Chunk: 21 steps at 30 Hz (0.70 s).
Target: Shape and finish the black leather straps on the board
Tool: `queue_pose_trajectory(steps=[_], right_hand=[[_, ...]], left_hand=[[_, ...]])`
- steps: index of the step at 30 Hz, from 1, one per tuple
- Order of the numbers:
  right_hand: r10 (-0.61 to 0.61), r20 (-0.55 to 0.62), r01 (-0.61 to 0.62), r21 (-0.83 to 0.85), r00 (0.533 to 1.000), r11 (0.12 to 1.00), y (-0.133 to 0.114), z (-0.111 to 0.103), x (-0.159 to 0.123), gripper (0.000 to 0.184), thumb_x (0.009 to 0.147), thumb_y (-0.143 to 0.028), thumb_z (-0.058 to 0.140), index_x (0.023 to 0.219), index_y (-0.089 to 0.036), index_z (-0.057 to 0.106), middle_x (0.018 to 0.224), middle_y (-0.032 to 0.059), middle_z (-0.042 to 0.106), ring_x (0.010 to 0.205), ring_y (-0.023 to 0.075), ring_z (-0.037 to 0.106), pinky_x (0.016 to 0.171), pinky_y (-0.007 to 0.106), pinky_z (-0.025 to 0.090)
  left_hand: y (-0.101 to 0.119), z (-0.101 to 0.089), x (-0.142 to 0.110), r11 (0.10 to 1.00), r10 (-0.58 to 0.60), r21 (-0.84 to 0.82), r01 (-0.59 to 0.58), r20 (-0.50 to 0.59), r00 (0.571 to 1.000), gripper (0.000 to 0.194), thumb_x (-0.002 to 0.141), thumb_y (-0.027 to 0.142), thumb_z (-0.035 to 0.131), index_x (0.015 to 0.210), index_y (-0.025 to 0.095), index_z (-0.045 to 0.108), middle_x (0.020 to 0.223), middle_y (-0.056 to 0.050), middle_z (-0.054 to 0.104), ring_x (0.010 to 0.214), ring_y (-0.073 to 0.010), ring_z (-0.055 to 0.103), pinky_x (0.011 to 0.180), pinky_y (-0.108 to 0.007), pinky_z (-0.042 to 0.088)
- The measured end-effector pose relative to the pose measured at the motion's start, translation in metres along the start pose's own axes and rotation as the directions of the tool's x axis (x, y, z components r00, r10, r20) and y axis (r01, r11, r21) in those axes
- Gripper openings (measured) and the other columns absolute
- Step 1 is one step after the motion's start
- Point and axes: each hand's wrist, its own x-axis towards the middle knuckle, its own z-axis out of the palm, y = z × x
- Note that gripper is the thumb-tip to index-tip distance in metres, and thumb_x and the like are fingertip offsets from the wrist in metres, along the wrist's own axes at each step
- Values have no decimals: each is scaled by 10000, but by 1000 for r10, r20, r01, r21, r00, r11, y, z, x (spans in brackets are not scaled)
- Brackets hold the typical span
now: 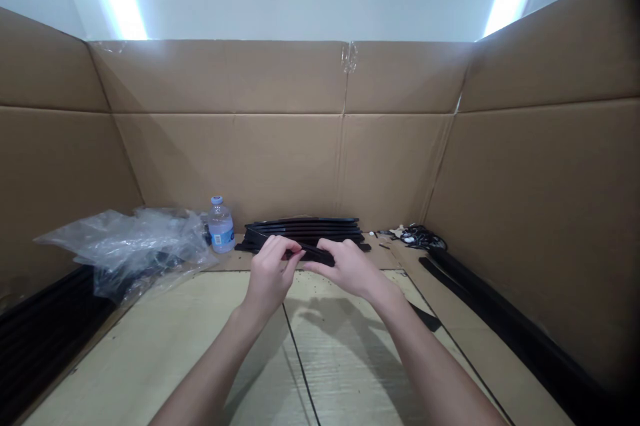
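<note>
Near the middle of the table both my hands are raised in front of a stack of black strips [305, 226]. Between them stretches a dark black strip [318, 254]. My left hand [273, 273] pinches its left end with thumb and forefinger; the exact edge under the fingertips is too small to make out. My right hand [347, 267] is closed round the other end, thumb below and fingers above. Part of the strip is hidden behind the fingers and blends with the black stack beyond.
A water bottle [221, 226] stands left of the stack, beside crumpled clear plastic bags [145, 246]. Long black strips [55, 313] lie at left, and a long black piece [500, 319] at right. Small loose parts [417, 237] sit back right. Cardboard walls [285, 166] enclose the table [200, 319].
</note>
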Motion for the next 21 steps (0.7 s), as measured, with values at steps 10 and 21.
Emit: queue_pose_trajectory(steps=[10,21], right_hand=[[38,12,-37,-41,999,998,2,1,0,422,908,-519,337,844,-211,618,731,45,666,648,173,577,557,248,299],[27,-2,-27,-62,1000,998,2,1,0,409,908,-512,350,855,-212,623,752,42,674,666,171,590,579,248,311]], left_hand=[[-1,1,0,1000,-3,-12,3,17,1000,75,824,128,545,766,172,560,715,-10,572,698,-137,506,620,-251,419],[-2,2,-1,1000,-13,-7,13,17,1000,79,823,134,536,760,176,556,715,-14,571,695,-143,511,615,-258,423]])
